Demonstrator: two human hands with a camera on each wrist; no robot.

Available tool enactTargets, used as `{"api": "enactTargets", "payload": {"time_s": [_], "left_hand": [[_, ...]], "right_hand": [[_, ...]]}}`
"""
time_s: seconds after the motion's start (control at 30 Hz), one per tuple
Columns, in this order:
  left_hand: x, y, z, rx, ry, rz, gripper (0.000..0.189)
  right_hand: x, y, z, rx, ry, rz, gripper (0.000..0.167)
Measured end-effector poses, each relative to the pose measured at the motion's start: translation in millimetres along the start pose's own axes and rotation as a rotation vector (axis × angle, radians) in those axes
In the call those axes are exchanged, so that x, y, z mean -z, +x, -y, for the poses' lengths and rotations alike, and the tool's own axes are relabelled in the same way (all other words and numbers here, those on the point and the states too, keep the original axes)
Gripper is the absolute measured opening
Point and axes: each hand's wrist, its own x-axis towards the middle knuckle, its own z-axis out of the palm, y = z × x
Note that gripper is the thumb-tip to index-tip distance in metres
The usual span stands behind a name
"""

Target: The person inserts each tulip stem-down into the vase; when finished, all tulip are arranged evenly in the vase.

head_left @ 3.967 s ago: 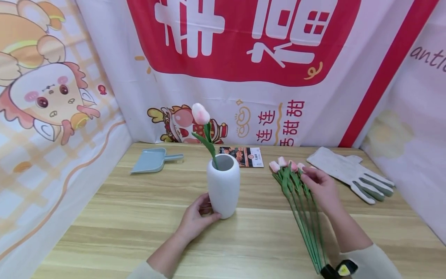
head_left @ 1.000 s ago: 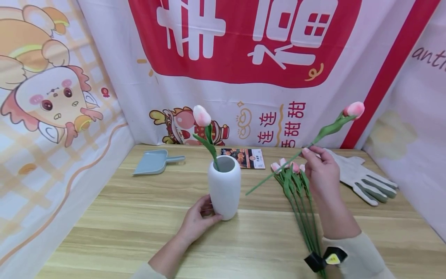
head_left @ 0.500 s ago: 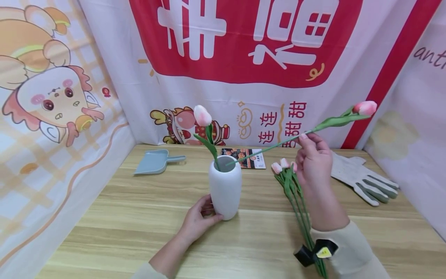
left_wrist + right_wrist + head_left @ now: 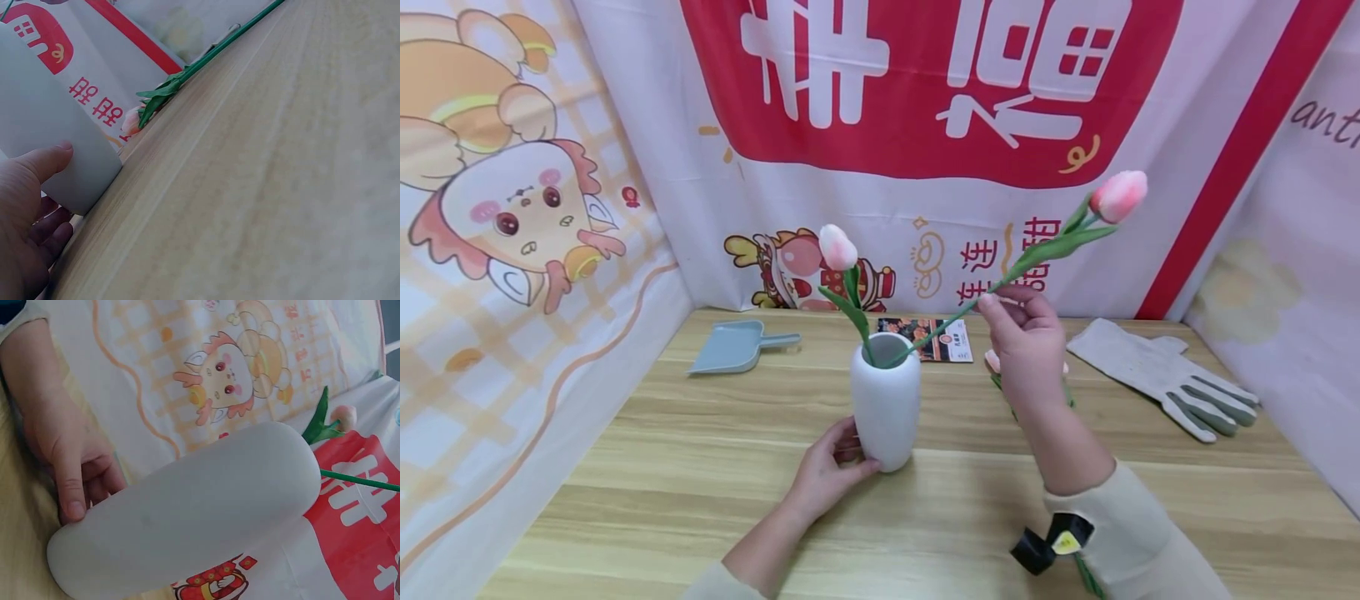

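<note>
While the broad, light wood-grain desk (image 4: 700, 492) carries it all, the left hand (image 4: 827, 467) grips the smooth white vase (image 4: 886, 417) low down. White-and-grey fabric gloves (image 4: 1157, 371) lie right, a pale-blue dustpan (image 4: 727, 347) left, and behind, a printed card (image 4: 952, 342), one corner blocked by the vase. The right hand (image 4: 1030, 342) pinches a green-stemmed pink tulip (image 4: 1045, 250) slanting into the vase's mouth, tip hard to make out, beside a paler tulip (image 4: 837, 247). The right arm (image 4: 1075, 454) hides most of the flowers (image 4: 992, 361) lying beneath.

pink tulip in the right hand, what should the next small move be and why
Probably the right hand should ease the pink tulip deeper into the white vase: its lower end is already inside the mouth, but most of the stem slants outside. The left hand grips the vase near its base, which should help steady it.
</note>
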Motion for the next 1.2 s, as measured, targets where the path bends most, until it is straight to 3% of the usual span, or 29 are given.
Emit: {"api": "enactTargets", "payload": {"time_s": [0.27,0.73,1.2], "left_hand": [[-0.7,0.5,1.6,0.001,-0.003,-0.009,0.062],[1.4,1.3,0.0,0.010,0.022,0.016,0.065],[3.4,2.1,1.4,0.011,0.026,0.044,0.067]], "right_hand": [[-17,-4.4,-6,0.095,-0.218,0.153,0.013],[-39,-9.4,-22,0.147,-0.511,0.432,0.016],[-49,-12.2,-17,0.137,-0.735,0.538,0.015]]}}
